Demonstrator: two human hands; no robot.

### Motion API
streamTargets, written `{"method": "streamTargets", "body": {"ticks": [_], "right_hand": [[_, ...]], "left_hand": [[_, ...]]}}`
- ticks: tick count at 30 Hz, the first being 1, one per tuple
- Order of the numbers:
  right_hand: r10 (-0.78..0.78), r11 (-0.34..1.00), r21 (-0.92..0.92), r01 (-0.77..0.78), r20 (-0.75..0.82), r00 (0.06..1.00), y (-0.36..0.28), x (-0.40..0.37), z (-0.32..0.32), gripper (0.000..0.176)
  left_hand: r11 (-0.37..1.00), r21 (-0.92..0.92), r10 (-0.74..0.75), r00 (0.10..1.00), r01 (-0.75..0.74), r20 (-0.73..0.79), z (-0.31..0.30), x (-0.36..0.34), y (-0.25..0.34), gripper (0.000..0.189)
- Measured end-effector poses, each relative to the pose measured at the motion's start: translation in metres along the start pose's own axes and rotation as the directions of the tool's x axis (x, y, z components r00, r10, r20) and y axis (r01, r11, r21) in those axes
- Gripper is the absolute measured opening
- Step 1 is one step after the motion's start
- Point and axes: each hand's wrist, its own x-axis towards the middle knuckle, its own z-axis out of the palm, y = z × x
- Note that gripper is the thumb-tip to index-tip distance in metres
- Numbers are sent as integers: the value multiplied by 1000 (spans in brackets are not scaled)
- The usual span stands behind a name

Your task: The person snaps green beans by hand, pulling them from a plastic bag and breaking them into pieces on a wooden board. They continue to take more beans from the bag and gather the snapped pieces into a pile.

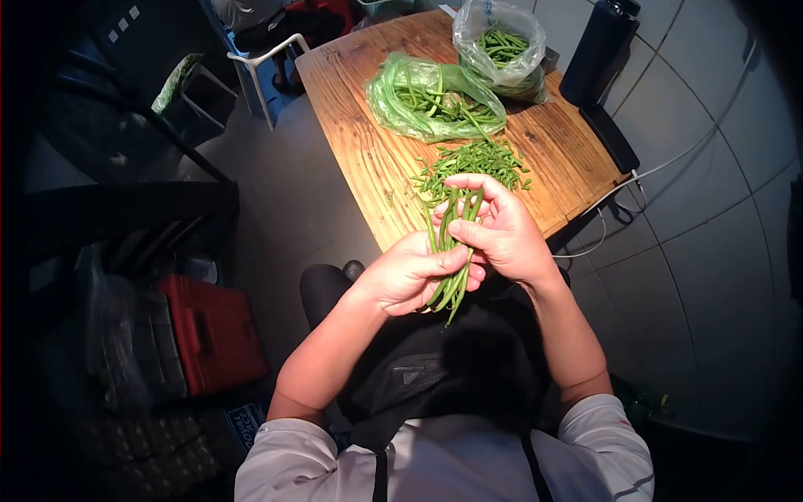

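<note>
A small bundle of long green beans [452,289] is held between my two hands above my lap, at the near edge of the table. My left hand [414,272] is wrapped round the lower part of the bundle, thumb across it. With thumb and fingers, my right hand [502,230] grips the upper part. Just beyond my hands lies a heap of short cut bean pieces [481,163] on the wood. Behind that, a green plastic bag [389,105] lies open with whole beans in it.
On the wooden table [343,100], a clear bag [468,42] of green beans stands at the back. A dark bottle [598,54] and a black power strip [609,138] with white cables are along the tiled wall. A red case [213,335] sits at lower left; another person sits beyond the table.
</note>
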Motion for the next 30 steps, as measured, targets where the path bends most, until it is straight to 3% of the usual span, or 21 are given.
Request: {"method": "streamTargets", "body": {"ticks": [4,8,9,12,15,18,21,24,28,30], "right_hand": [[5,1000,-12,-4,27,1000,3,-6,2,50],[22,999,-44,-20,45,999,-1,-12,5,52],[-26,999,-20,28,59,998,2,-11,6,53],[40,999,-19,-39,83,996,-3,-12,0,52],[-12,1000,6,12,71,997,7,-8,-1,49],[-10,1000,-24,12,82,997,6,-8,0,46],[-64,993,-100,59,-43,997,9,-10,0,45],[-12,1000,2,12,-68,998,9,-11,0,42],[102,994,-45,-101,19,995,2,-15,4,21],[41,998,-42,-43,-37,998,5,-14,8,15]], "left_hand": [[997,-83,4,1000,-4,5,-8,-1,-16,30],[998,-53,-24,1000,24,-5,-12,-8,-24,23],[999,2,-34,997,34,-71,-8,-10,-22,22],[1000,24,-5,999,6,-42,-4,-12,-17,22],[996,-5,-91,977,92,-193,21,-15,-6,21],[999,18,-48,992,51,-116,5,-15,-16,21],[997,23,79,990,-77,-113,-4,-13,-19,21],[991,49,134,981,-128,-141,-2,-15,-14,21],[983,124,151,975,-132,-162,-4,-12,-15,30],[987,108,136,973,-117,-188,0,-13,-13,34]]}}
